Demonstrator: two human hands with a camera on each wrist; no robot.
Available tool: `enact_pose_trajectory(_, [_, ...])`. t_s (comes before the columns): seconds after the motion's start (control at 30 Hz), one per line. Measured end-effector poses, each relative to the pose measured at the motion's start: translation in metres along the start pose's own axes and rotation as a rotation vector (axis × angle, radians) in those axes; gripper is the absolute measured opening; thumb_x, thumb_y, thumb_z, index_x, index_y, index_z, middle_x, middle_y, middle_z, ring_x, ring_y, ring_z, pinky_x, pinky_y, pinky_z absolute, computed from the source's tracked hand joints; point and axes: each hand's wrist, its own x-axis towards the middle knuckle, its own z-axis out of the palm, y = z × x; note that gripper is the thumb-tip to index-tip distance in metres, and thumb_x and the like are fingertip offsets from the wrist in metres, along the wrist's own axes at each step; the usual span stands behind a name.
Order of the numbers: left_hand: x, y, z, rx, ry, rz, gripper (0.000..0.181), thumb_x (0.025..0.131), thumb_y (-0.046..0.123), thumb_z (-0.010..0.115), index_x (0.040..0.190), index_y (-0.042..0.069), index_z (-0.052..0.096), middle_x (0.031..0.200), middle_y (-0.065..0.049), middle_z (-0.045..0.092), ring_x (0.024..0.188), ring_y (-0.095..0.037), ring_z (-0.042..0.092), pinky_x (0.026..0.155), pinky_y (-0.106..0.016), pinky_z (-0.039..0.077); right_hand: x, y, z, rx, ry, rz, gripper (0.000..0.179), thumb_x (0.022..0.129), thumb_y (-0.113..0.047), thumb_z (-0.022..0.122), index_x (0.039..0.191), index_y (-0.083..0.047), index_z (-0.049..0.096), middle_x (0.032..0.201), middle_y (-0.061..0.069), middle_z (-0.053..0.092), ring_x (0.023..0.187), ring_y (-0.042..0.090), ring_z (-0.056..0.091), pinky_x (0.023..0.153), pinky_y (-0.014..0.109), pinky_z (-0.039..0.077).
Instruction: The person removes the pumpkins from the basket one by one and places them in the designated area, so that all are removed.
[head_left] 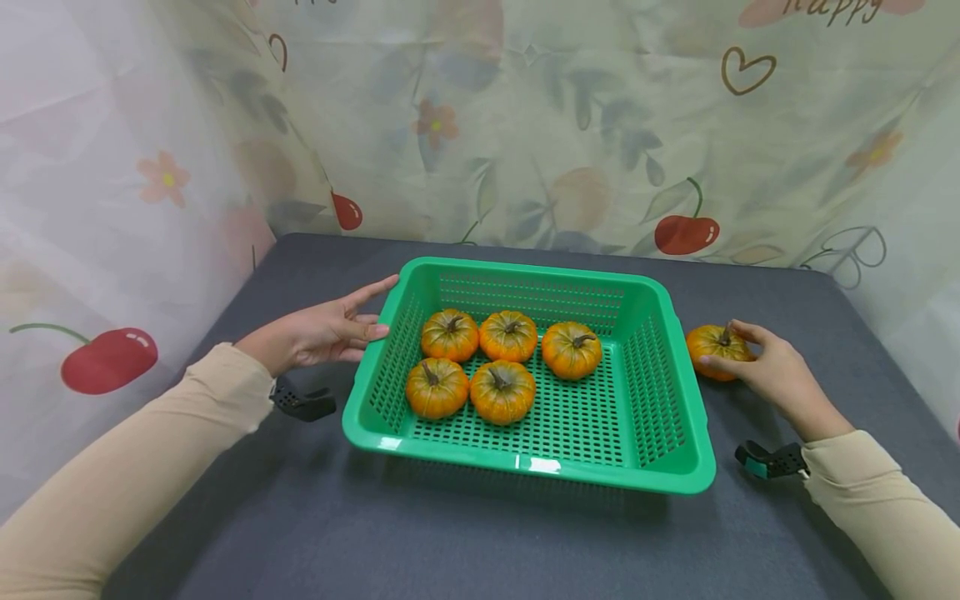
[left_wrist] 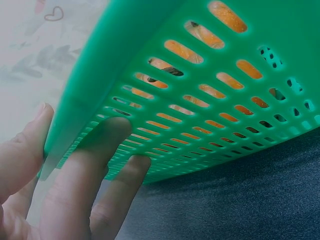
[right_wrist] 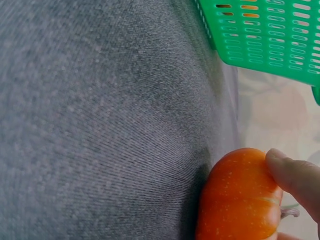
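Note:
A green plastic basket [head_left: 555, 467] with slotted walls stands mid-table, holding several small orange pumpkins [head_left: 503, 392] grouped toward its left. At its left end is my left hand [head_left: 330, 332], thumb at the rim and fingertips [left_wrist: 120, 127] touching the slotted outer wall below; the rim lies between them. To the right of the basket, my right hand [head_left: 772, 367] grips another small pumpkin [head_left: 711, 348] from its right side, near its stem. In the right wrist view, this pumpkin [right_wrist: 240, 200] shows smooth orange skin close to the table, with a fingertip on its upper side.
Dark grey cloth covers the table [head_left: 450, 542]. Behind it hangs a pale curtain [head_left: 517, 150] printed with cherries, flowers and hearts. A black strap [head_left: 303, 402] sits at the left wrist, and another strap [head_left: 772, 460] at the right.

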Motion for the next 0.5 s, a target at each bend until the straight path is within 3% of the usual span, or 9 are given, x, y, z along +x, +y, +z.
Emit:
enact_pose_trajectory(0.33, [0.0,0.0,0.0,0.011,0.012,-0.005,0.088,0.098,0.001,0.054,0.153,0.048,0.003,0.162,-0.015,0.009,0.103,-0.022,0.068,0.08,-0.035,0.061,-0.004,-0.003,-0.013,0.047,-0.033,0.03,0.104,0.087,-0.061,0.061,0.155,-0.002,0.01,0.158,0.027,0.012,0.134,0.053,0.029,0.101,0.071,0.033])
enact_pose_trajectory(0.5, [0.001,0.0,-0.001,0.006,0.008,-0.004,0.088,0.098,0.001,0.054,0.152,0.049,0.004,0.162,-0.016,0.009,0.105,-0.023,0.068,0.081,-0.036,0.06,-0.008,-0.008,-0.024,0.064,-0.018,0.025,0.099,0.089,-0.055,0.062,0.155,-0.002,0.011,0.154,0.034,0.016,0.132,0.054,0.032,0.099,0.067,0.041])
